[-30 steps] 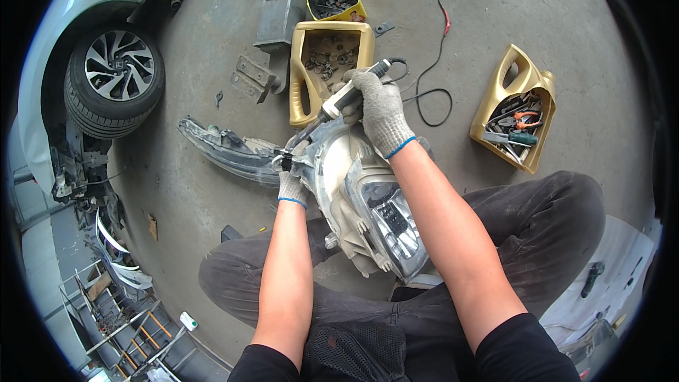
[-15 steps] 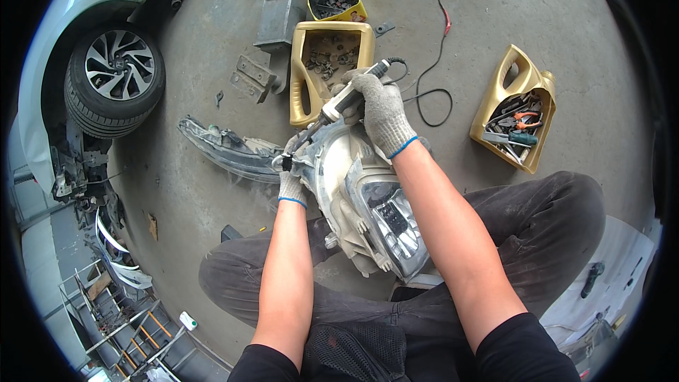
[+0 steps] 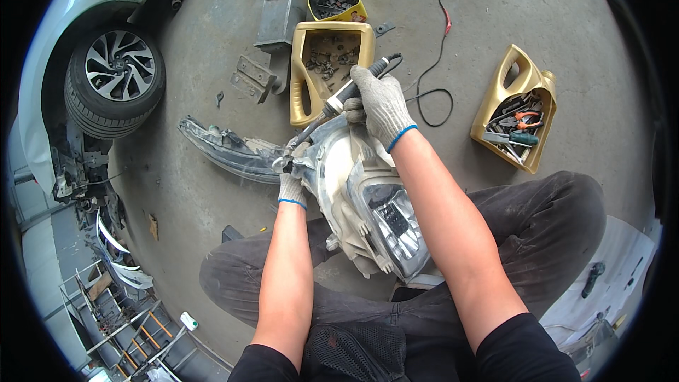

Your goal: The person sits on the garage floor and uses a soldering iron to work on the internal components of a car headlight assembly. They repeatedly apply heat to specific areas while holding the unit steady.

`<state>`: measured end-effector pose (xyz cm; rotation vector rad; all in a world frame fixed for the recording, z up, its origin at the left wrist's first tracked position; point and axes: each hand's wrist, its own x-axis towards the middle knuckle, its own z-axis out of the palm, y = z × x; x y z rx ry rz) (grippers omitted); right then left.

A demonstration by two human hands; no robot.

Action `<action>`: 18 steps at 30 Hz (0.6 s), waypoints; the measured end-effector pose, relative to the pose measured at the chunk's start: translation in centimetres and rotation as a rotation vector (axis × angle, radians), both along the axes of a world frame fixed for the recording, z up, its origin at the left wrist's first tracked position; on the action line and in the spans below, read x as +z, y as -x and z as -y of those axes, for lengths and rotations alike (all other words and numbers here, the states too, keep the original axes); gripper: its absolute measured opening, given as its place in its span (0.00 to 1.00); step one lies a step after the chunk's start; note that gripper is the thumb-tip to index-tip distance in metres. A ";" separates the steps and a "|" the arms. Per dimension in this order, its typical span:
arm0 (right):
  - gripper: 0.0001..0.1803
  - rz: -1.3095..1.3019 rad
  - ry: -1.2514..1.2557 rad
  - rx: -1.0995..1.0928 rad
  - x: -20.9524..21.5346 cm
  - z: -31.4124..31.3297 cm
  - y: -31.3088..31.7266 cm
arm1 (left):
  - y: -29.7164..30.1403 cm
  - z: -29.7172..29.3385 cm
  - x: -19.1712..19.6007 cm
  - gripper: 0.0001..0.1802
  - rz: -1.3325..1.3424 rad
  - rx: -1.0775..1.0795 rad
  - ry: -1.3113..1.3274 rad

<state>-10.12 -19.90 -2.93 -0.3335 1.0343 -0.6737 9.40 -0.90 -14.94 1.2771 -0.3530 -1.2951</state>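
Corded tool worked at the far end of a headlight on the lap.

The headlight (image 3: 368,205) lies across the person's thighs, its long axis running from the lens near the body up and away to the left. The right hand (image 3: 382,106), gloved, is wrapped shut around the tool (image 3: 346,95), whose shaft slants down-left so that its tip meets the headlight's far edge. The left hand (image 3: 291,185), also gloved, is curled on that same edge just under the tip and is the nearer hand to the contact point; what its fingers pinch cannot be told. The cord (image 3: 431,71) trails away over the floor toward a cut gold can (image 3: 332,64) of parts.
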 end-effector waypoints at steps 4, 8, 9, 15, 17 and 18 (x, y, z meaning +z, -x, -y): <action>0.15 -0.070 -0.024 0.058 -0.1 0.6 0.3 | 0.5 -0.1 0.0 0.14 0.032 0.084 -0.004; 0.16 -0.066 -0.082 -0.003 0.1 1.4 1.2 | 2.4 1.4 3.2 0.13 0.020 0.130 -0.048; 0.16 -0.009 -0.121 -0.026 0.3 1.9 1.5 | 2.4 1.4 3.4 0.12 0.003 0.111 -0.025; 0.19 -0.172 -0.036 0.021 2.3 3.2 3.3 | 5.3 3.0 7.9 0.07 0.043 0.121 -0.011; 0.19 -0.193 0.020 0.000 2.4 3.4 3.7 | 6.9 3.5 9.8 0.07 0.160 0.124 -0.084; 0.20 -0.228 0.030 0.002 2.8 3.3 3.8 | 7.4 3.7 10.6 0.07 0.154 0.147 -0.075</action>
